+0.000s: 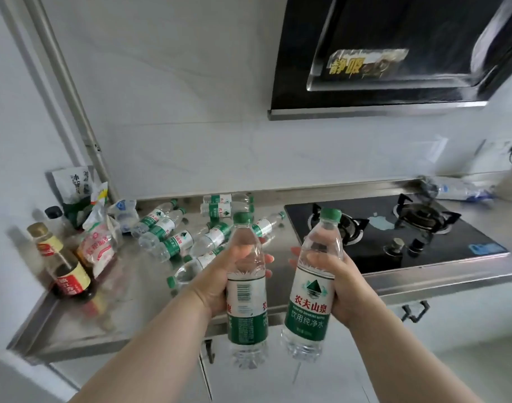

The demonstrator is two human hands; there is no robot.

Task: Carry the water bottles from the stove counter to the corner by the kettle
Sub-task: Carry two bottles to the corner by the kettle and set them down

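Stainless steel forms the counter (74, 324), which is backed by pale wall tiles. At its left end dark sauce bottles (71, 280) are stood upright, and crumpled food bags (99, 242) are seen just behind them, near the back corner. Beside these, towards the middle of the counter, a heap of water bottles (173, 242) with green caps and green labels is laid on its sides. Over the counter's front edge two bottles of the same kind are held upright in the air, near each other but apart. The left bottle (247, 303) is gripped by the left hand (217, 274), with fingers curled round its upper half and the barcode turned to the camera. The right bottle (310, 301) is clasped by the right hand (345, 286) round its shoulder and label. A black glass gas hob (464, 242) is set into the counter's right part, under a black range hood (394, 48). One clear bottle (458, 187), blurred, is seen lying along the back edge at the far right.
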